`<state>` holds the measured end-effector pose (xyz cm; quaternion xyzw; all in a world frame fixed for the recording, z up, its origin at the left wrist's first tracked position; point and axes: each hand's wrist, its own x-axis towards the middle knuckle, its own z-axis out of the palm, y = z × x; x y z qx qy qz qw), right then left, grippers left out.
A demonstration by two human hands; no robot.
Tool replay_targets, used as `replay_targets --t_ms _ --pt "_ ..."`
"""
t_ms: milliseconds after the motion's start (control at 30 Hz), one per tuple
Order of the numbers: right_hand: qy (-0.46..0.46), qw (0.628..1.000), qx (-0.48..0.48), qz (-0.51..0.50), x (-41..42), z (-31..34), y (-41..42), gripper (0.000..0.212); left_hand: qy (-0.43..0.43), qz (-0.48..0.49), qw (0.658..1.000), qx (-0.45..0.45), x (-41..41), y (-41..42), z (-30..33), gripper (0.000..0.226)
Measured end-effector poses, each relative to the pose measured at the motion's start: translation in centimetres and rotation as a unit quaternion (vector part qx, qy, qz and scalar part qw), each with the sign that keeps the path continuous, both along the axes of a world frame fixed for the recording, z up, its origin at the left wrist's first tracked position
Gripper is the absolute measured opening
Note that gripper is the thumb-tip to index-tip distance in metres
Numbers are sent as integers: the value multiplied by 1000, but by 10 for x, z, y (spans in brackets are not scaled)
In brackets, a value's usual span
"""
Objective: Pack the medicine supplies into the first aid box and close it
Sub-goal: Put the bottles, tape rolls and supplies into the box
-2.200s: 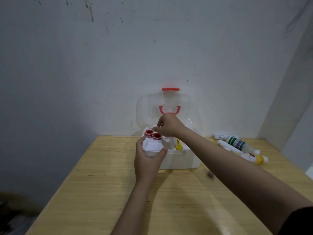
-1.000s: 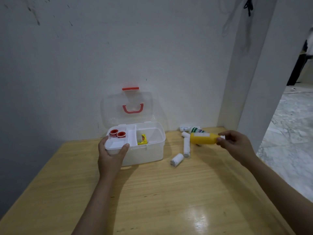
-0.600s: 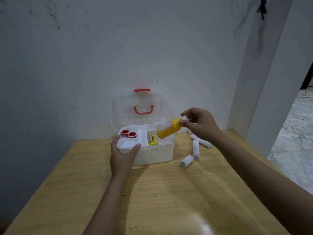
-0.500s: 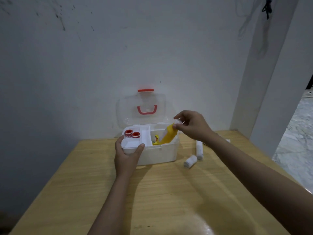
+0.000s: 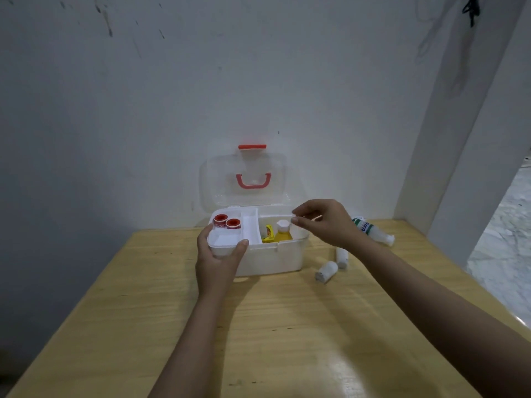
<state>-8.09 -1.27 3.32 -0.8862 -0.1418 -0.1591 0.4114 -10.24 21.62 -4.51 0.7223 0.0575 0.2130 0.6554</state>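
The yellow bottle (image 5: 283,234) stood upright inside the first aid box (image 5: 270,258), in its right-hand compartment. The right hand (image 5: 324,222) hovered just right of the bottle's white cap, fingertips (image 5: 296,221) pinched narrow, empty and apart from it. The left hand (image 5: 218,261) gripped the box's front-left corner.

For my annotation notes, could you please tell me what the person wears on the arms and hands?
Nothing shows: the left hand and right hand are bare, without gloves, rings, watch or bracelets, and both forearms are uncovered to the frame's edge, with no sleeve in view.
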Motion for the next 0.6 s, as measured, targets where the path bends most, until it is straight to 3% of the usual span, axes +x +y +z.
replay_targets --t_ms 167,267,367,600 --pt "29 989 -7 -146 -3 -30 -48 18 5 11 1000 3 1 0 -3 77" --pt "98 973 -68 -199 -10 -55 -63 35 10 15 1000 11 1 0 -3 77" --pt "126 963 -70 -226 -13 -72 -65 47 14 21 1000 18 3 -3 -4 77" --pt "113 968 -3 -223 -11 -79 -71 24 12 29 999 21 4 -2 -6 75"
